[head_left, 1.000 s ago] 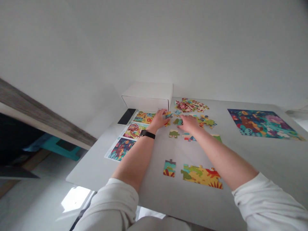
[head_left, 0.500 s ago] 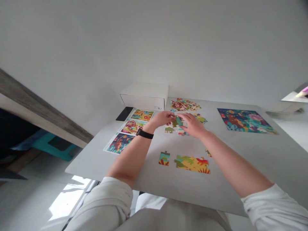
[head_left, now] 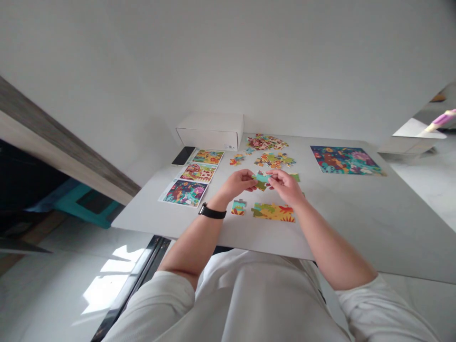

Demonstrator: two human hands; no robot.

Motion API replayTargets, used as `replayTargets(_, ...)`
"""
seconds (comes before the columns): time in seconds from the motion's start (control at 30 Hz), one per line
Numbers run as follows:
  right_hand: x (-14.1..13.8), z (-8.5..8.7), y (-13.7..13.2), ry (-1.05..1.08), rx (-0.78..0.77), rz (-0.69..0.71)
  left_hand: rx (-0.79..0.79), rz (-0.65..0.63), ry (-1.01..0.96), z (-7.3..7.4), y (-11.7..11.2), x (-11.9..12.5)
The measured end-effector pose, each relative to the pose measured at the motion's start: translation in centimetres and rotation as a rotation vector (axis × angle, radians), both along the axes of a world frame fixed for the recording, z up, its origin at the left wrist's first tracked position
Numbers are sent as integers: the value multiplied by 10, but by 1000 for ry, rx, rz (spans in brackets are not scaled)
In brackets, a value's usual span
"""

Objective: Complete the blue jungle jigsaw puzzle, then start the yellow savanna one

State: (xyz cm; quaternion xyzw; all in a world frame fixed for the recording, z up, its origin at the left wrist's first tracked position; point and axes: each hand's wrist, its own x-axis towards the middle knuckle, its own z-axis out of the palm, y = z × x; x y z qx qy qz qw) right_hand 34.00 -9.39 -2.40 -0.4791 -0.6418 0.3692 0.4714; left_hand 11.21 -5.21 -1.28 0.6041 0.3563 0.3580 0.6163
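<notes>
Between my two hands is a teal and green jigsaw puzzle piece, possibly more than one joined; the fingers hide its edges. My left hand, with a black band on the wrist, pinches its left side. The fingers of my right hand are closed on its right side. Nearer to me lie a joined yellow puzzle section with green and red figures and, to its left, a small teal and yellow puzzle part. A green piece shows just behind my right hand.
Loose puzzle pieces lie beyond my hands, with a pinkish heap behind. A picture sheet, a phone and a white box are at left. A dark-blue finished puzzle lies at right.
My hands have drawn back from the loose pieces towards the joined yellow section, bringing the teal and green piece along. The view has shifted too, and more loose pieces show behind my hands.
</notes>
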Motion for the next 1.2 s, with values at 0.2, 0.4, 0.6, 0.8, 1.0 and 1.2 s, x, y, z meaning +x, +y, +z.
replayTargets(0.2,-3,-11,-2,0,-26,-34,40,-66,155,-9,2,-10)
replayTargets(0.4,2,-12,-7,-203,69,-58,142,-93,312,-7,3,-16)
replayTargets(0.6,-1,-6,-14,-474,428,17,86,-39,228,-10,6,-17)
replayTargets(0.8,-2,-4,-18,-653,472,51,43,-38,209,-11,7,-18)
replayTargets(1.0,-2,-3,-19,-735,432,76,38,-53,282,-13,9,-20)
replayTargets(1.2,-4,-10,-20,-780,387,199,311,-58,703,-11,18,-56)
